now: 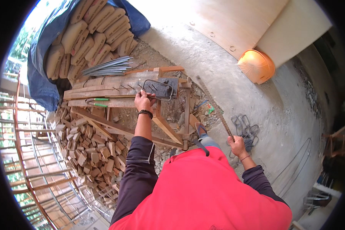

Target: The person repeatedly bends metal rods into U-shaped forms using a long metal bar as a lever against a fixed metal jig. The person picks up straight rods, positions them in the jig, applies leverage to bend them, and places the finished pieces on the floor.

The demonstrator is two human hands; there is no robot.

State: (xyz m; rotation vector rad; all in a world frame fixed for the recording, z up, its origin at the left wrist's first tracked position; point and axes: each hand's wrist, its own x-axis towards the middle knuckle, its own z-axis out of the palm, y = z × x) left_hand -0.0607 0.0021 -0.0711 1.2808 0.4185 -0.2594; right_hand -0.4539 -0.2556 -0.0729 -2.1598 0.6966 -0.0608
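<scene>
My left hand (143,100) pinches a bent steel rod loop (157,81), a rectangular stirrup shape, over the end of a wooden workbench (103,87). Beneath the loop lies a dark metal plate (165,87) fixed to the bench. Thin metal pegs stand in a row along the planks. At my right side, my right hand (237,145) is closed around the lower end of a long rusty bar (223,119), which slants up and away toward the bench end. Pliers with green handles (100,102) lie on the bench left of my left hand.
Cut steel rods (109,66) lie at the bench's far side, before stacked sacks (92,42) under a blue tarp (42,84). Broken bricks (92,149) are heaped at left. Finished wire loops (246,128) lie on the concrete floor at right. An orange hard hat (257,66) rests beside boards.
</scene>
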